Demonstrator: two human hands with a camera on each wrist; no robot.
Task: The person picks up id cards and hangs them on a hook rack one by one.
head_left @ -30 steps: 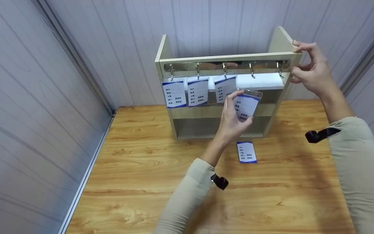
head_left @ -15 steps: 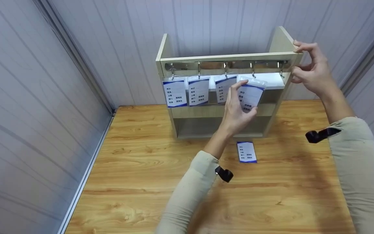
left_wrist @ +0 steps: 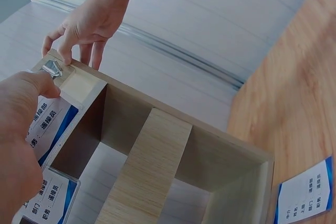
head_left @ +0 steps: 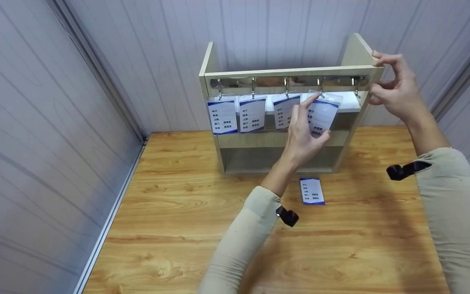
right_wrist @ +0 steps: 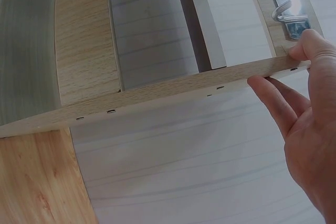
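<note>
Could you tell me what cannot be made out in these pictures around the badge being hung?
- Whether the held badge has caught the fourth hook: head view too small, and the left hand covers part of it.
- Badge print: too small in the head view, cut off in the left wrist view.
- Right hand fingertips behind the rack: hidden by the side panel.

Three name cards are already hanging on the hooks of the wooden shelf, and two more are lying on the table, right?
Not quite. Three blue and white name cards do hang from the metal hooks on the light wooden shelf, but only one card lies on the wooden table. The other is held up at the fourth hook by the left hand. The head view shows it.
</note>
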